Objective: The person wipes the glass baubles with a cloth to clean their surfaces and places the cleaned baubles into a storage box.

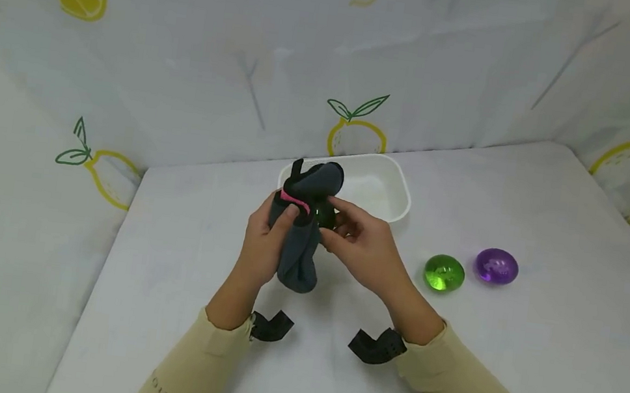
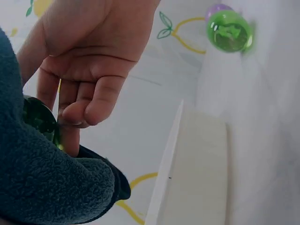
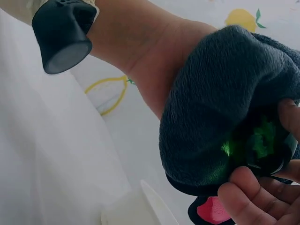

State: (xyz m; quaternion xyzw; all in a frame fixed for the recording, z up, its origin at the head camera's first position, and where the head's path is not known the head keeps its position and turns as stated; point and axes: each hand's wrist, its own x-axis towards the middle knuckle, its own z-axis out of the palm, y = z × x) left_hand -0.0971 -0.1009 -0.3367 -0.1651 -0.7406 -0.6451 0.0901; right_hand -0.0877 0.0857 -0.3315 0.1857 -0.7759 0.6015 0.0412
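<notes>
Head view. Center of frame: left hand (image 1: 265, 243) grips a dark blue cloth (image 1: 297, 263), thumb pressed near the pink strip (image 1: 295, 201). Right hand (image 1: 364, 248), just to the right, pinches a dark green ball (image 1: 324, 215) between thumb and index finger; the ball sits against the folded cloth. White tray (image 1: 401, 200) behind them, upper center. Light green ball (image 1: 444, 273) and purple ball (image 1: 496, 267) lie right of center, near each other. Advice: keep the left thumb firm on the cloth, so that it does not slide while the right fingers work the ball.

Left wrist view. Cloth fills the lower left; the dark green ball shows as a dark, shiny edge beside it, right fingers curled close. The left fingers don't show here. Smooth, glassy surface; would likely slip from a loose pinch. Best kept low and over the tray or table (image 1: 180, 285).

Right wrist view. Cloth bulges across the middle and right, the ball partly hidden in its fold at lower right. Right fingertips are on the ball at the right edge. My judgement: spread the fold wide, keep the fingertips on opposite sides of the ball, and turn it slowly rather than squeezing.
</notes>
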